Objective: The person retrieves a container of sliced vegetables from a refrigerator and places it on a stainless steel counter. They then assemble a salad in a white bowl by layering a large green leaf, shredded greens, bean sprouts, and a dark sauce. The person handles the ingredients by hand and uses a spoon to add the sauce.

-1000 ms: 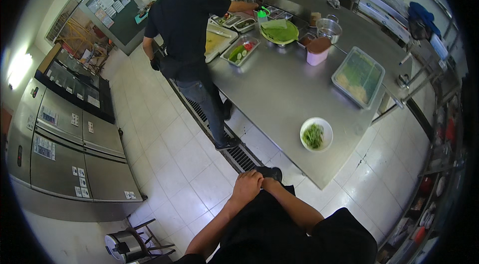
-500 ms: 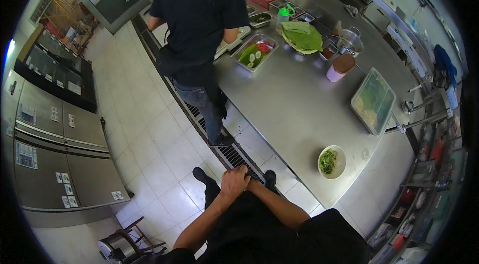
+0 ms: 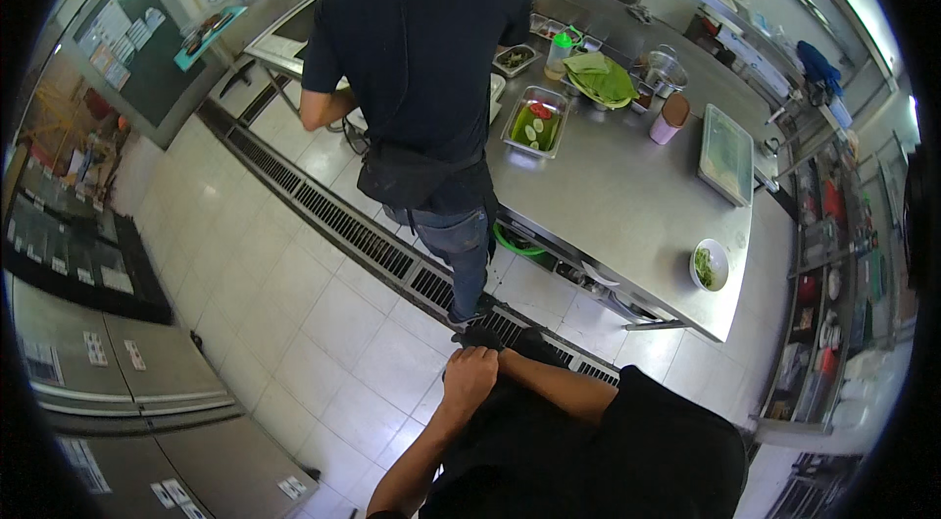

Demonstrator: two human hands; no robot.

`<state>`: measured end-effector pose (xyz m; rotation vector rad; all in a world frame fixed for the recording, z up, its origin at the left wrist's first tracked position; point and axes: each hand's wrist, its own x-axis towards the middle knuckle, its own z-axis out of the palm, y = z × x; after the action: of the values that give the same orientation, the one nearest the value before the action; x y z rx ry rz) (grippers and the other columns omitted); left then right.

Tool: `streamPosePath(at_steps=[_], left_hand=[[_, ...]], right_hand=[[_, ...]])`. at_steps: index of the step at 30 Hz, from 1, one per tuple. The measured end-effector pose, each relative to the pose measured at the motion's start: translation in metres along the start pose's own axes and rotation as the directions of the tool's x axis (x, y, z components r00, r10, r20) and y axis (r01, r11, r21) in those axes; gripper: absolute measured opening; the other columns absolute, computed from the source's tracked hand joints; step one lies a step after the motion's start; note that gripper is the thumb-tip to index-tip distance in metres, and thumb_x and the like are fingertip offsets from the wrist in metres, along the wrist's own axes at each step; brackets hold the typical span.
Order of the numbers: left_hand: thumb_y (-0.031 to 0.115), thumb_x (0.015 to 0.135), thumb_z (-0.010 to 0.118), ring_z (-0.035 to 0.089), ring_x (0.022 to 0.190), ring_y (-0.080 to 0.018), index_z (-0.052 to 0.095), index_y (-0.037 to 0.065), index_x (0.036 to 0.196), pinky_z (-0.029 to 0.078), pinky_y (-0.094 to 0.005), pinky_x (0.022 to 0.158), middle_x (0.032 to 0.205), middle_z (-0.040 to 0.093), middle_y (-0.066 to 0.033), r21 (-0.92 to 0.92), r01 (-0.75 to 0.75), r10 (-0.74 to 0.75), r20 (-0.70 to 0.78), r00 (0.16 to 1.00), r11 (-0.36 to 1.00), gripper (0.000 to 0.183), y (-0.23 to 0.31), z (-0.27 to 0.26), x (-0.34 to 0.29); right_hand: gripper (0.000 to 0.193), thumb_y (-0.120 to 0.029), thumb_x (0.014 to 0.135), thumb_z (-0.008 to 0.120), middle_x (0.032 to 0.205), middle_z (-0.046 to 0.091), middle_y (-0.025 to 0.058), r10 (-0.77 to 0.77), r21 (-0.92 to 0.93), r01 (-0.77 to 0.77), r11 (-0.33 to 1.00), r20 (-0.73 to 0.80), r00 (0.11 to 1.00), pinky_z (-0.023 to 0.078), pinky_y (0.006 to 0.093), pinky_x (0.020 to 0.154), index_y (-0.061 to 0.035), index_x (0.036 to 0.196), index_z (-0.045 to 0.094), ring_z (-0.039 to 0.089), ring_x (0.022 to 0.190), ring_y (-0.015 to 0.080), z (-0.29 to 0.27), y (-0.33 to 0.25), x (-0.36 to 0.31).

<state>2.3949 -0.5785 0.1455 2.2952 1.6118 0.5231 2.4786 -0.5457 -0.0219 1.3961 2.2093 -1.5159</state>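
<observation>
In front of my body, my left hand (image 3: 470, 379) is closed over my right hand (image 3: 506, 362). The two meet low in the picture, above the floor drain and away from the table. The right hand's fingers are hidden under the left one, and no tool shows in either. To the right of them, a white bowl (image 3: 722, 267) with shredded greens (image 3: 703, 267) stands at the near corner of the steel table (image 3: 627, 215). Ahead of me a person in black (image 3: 421, 58) stands with their back to me, at the table's left side.
The table also carries a steel tray with egg slices (image 3: 535, 130), green leaves (image 3: 600, 83), a green-capped bottle (image 3: 559, 55), a brown-lidded container (image 3: 670, 119) and a lidded clear box (image 3: 726, 156). A floor drain (image 3: 323, 209) crosses the tiles; steel cabinets (image 3: 127, 362) line the left and shelves (image 3: 818, 294) the right.
My view has turned and shifted, so the table and bowl appear farther right and higher. The person's left arm is now bent out at the side. My hands remain together.
</observation>
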Motion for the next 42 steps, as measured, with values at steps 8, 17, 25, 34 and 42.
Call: streamPosePath(at_steps=[8,17,25,34,42], left_hand=[[0.014,0.081,0.066,0.067,0.070,-0.0281,0.062,0.009,0.072,0.053,-0.0425,0.067,0.073,0.066,-0.0093,0.062,-0.061,0.059,0.032,0.998,0.996,0.011,-0.055,-0.026,0.034],[0.017,0.077,0.071,0.067,0.069,-0.0278,0.066,0.012,0.077,0.054,-0.0418,0.067,0.074,0.068,-0.0079,-0.230,0.005,0.069,0.314,0.947,0.973,0.007,-0.119,-0.058,0.070],[0.025,0.082,0.072,0.066,0.092,-0.0312,0.067,0.007,0.101,0.051,-0.0430,0.085,0.095,0.068,-0.0128,-0.427,-0.195,0.454,0.668,0.590,0.883,0.026,-0.193,-0.068,0.096],[0.035,0.084,0.074,0.062,0.108,-0.0339,0.066,0.007,0.112,0.049,-0.0434,0.094,0.111,0.066,-0.0174,-0.225,-0.317,0.352,0.832,0.430,0.921,0.041,-0.228,-0.042,0.121],[0.032,0.089,0.072,0.066,0.093,-0.0246,0.065,0.006,0.114,0.052,-0.0363,0.083,0.103,0.068,-0.0130,-0.265,0.012,0.228,0.850,0.474,0.964,0.037,-0.097,0.075,0.153]], right_hand=[[0.045,-0.046,0.091,0.057,0.116,0.070,0.0164,0.038,0.047,-0.035,0.998,-0.067,0.997,0.051,0.0474,0.095,-0.0129,0.119,0.068,0.065,0.109,0.0357,-0.010,-0.028,0.065],[0.046,-0.047,0.090,0.059,0.115,0.070,0.0160,0.121,0.232,-0.068,0.970,-0.223,0.967,0.051,0.0472,0.095,-0.0128,0.119,0.069,0.066,0.108,0.0356,-0.009,-0.056,0.114],[0.049,-0.048,0.087,0.064,0.113,0.071,0.0156,0.544,0.463,-0.329,0.823,-0.472,0.694,0.051,0.0460,0.094,-0.0111,0.119,0.068,0.067,0.106,0.0352,0.021,-0.013,0.065],[0.030,-0.036,0.088,0.065,0.104,0.072,0.0181,0.680,0.579,-0.397,0.712,-0.709,0.185,0.053,0.0452,0.085,-0.0099,0.099,0.076,0.068,0.095,0.0361,0.021,0.025,-0.013],[0.038,-0.040,0.094,0.054,0.104,0.070,0.0210,0.568,0.543,-0.185,0.819,-0.720,0.400,0.053,0.0499,0.082,-0.0078,0.102,0.071,0.066,0.097,0.0416,0.004,0.219,0.024]])
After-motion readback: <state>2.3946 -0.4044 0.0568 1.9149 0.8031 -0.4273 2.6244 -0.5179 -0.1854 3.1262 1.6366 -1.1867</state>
